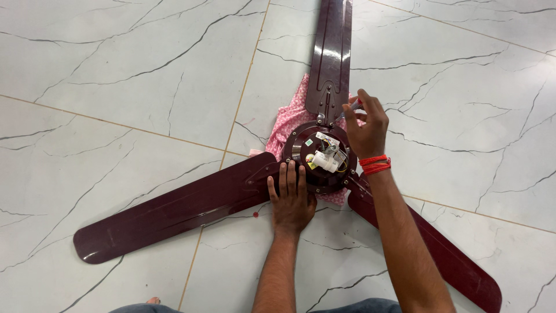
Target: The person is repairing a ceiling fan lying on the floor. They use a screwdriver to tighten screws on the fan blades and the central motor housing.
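Ceiling fan [231, 194], maroon, is lying motor-up on marble floor [116, 87], pink cloth [289, 119] beneath hub. Left hand [291, 200] is pressing flat, fingers together, against blade root. Right hand [366, 124] is pinching a screwdriver [346, 111] at far blade's screw.

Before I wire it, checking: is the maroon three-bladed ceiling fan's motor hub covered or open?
Open: the motor hub shows bare wires and a white capacitor.
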